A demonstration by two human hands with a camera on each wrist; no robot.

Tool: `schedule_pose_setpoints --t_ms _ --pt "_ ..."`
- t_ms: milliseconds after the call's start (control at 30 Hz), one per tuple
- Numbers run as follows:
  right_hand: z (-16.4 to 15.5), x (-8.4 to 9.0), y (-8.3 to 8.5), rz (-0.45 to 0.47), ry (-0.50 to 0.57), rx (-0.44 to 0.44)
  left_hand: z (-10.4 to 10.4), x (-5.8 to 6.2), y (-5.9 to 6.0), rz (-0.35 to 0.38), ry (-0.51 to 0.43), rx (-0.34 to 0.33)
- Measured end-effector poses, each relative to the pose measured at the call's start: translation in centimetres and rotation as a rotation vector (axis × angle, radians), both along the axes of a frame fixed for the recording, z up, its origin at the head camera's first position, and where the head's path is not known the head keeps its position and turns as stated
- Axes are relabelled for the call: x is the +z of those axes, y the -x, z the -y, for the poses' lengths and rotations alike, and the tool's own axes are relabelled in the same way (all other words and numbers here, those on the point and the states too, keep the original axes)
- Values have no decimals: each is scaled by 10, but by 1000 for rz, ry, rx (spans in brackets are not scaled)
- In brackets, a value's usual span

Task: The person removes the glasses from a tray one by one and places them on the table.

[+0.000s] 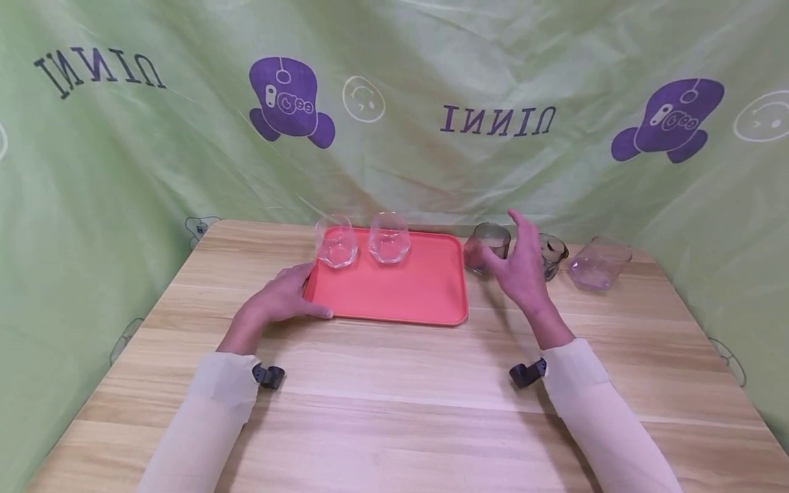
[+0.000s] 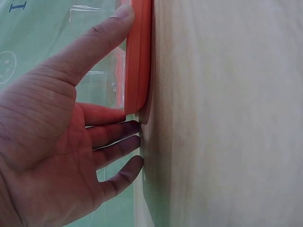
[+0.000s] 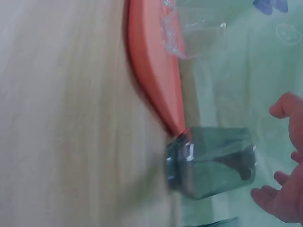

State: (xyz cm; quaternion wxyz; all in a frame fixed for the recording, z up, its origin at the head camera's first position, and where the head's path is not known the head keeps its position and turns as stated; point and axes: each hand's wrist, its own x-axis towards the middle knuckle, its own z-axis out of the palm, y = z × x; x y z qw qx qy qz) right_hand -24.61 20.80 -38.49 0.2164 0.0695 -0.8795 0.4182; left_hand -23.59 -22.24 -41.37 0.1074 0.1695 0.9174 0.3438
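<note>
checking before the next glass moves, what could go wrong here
The right hand reaches open-fingered for the smoky glass, which stands right beside the tray edge; a clumsy grip could knock it against the rim. The left hand steadies the tray's corner; a nudge might jostle the two clear glasses on it.

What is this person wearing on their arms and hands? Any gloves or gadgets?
No gloves: the left hand and right hand are bare. Both arms are covered by long, loose, cream-coloured sleeves ending at the wrist. A small dark device sits at the left cuff, and another dark device at the right cuff. No rings or watch show.
</note>
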Motion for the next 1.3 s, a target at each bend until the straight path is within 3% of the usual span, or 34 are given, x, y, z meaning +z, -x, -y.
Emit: schedule_pose_setpoints --t_ms 300,600,867,1300 --pt "28 16 -2 -91 -9 134 0 0 2 11 14 4" --pt "67 9 6 -27 -52 281 -1 1 1 24 23 8" --pt "91 1 16 78 -14 315 -2 3 1 13 34 7" --pt "115 -15 36 185 -2 287 0 2 1 26 45 25"
